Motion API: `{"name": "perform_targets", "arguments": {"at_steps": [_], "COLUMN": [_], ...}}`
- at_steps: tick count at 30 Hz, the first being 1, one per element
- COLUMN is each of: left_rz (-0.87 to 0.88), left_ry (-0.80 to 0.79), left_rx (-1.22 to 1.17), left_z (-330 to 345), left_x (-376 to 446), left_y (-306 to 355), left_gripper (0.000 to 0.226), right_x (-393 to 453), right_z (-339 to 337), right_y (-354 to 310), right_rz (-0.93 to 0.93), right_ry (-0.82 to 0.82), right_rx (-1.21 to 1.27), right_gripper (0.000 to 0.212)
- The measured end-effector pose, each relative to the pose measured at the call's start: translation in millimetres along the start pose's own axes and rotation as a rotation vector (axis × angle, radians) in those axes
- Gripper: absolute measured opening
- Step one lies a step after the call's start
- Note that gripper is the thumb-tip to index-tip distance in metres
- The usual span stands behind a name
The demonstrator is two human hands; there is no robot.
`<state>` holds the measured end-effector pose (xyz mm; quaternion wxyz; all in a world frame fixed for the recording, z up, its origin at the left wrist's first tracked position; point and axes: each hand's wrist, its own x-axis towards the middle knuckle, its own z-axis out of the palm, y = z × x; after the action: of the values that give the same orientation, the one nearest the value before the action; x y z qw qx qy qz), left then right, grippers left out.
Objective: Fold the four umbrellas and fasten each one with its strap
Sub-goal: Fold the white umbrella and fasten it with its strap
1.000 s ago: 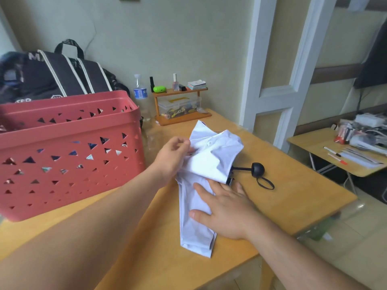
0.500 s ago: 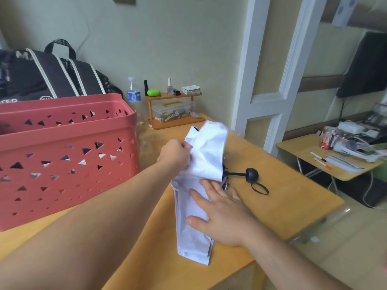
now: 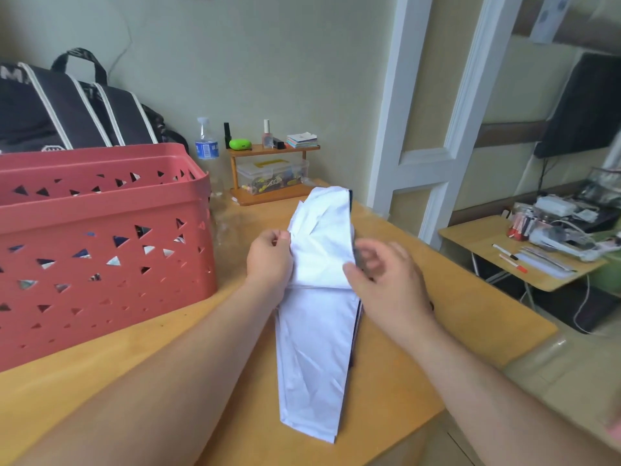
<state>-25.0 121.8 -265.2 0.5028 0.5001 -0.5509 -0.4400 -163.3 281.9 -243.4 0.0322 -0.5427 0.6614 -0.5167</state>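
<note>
Wooden table (image 3: 470,317), tan top, filling the lower middle of the view. Red plastic basket (image 3: 100,250) on its left part, triangle cut-outs in the walls, contents not made out. Black duffel bag (image 3: 67,109) with pale straps behind the basket, against the wall. White umbrella (image 3: 316,348), canopy flattened into a long narrow strip, lying lengthwise on the table just right of the basket; near end close to the table's front edge, far end lifted and folded over toward the hands, dark lining showing along its right edge. Handle hidden. Left hand (image 3: 268,260) at the strip's left edge, about halfway along, thumb and fingers pinching a fold of the white fabric. Right hand (image 3: 386,280) at the right edge, opposite the left, motion-blurred; fingers loosely curled over the fabric's edge, thumb toward the cloth; whether actually gripping, cannot tell. Small wooden shelf (image 3: 274,176) at the table's far side by the wall, clear lidded box under its top board. Water bottle (image 3: 206,142) with blue label just left of the shelf. Green case (image 3: 240,144) on the shelf top, small bottles and a stack of cards beside it. Second low table (image 3: 487,243) well apart at right, cluttered, pens on it.
</note>
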Motion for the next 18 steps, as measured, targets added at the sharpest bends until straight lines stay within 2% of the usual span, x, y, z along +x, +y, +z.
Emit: {"name": "perform_targets", "arguments": {"at_steps": [2, 3, 6, 9, 12, 14, 18], "left_rz": [0.045, 0.058, 0.109, 0.211, 0.387, 0.425, 0.439], "left_ry": [0.01, 0.014, 0.013, -0.057, -0.054, -0.088, -0.159], "left_rx": [0.004, 0.007, 0.024, 0.066, 0.249, 0.265, 0.206], "left_z": [-1, -2, -3, -9, -15, -16, -13], "left_x": [-4, -6, -13, -18, -9, -5, -5], "left_y": [-4, -4, -3, 3, 13, 23, 31], "left_gripper": [0.022, 0.022, 0.019, 0.017, 0.044, 0.047, 0.045], "right_x": [31, 45, 79, 99, 110, 111, 111], "right_z": [3, 5, 12, 16, 19, 20, 19], "right_y": [-10, -18, -35, -40, -40, -41, -40], "right_rz": [0.102, 0.191, 0.428, 0.514, 0.585, 0.652, 0.663], "right_ry": [-0.026, -0.062, -0.206, -0.253, -0.315, -0.401, -0.505], "right_rx": [0.069, 0.202, 0.62, 0.743, 0.841, 0.87, 0.926], "right_gripper": [0.037, 0.036, 0.021, 0.014, 0.037, 0.053, 0.057]}}
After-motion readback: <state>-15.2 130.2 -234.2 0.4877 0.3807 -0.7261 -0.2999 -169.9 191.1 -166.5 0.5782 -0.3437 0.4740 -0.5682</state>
